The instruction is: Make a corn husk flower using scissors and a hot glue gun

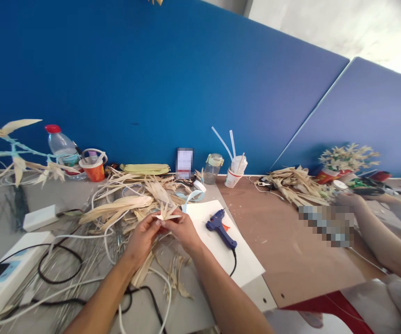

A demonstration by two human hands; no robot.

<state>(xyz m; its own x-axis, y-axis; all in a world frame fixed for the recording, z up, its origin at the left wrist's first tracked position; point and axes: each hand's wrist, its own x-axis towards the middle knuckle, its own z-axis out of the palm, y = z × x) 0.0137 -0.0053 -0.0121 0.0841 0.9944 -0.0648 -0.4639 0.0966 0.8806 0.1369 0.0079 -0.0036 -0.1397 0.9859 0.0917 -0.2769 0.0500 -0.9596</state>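
Observation:
Between both hands is a small pale flower made of dried corn husk [166, 212], its pointed petals spread upward. My left hand [143, 234] pinches its base from the left with thumb and fingers. From the right, my right hand [182, 228] grips the same base, thumbs almost meeting. A heap of dried corn husks [117, 211] lies just behind and left of the hands. To the right, a blue hot glue gun [220, 227] rests on a white sheet of paper [247, 264].
A white power strip [19, 260], cables and thin wires cover the left side. Along the blue partition [151, 93] stand a plastic bottle [61, 146], a red bucket [95, 169], a phone [184, 162], a jar [212, 169] and a cup with straws [234, 177]. A co-worker's arms [377, 232] reach in at right.

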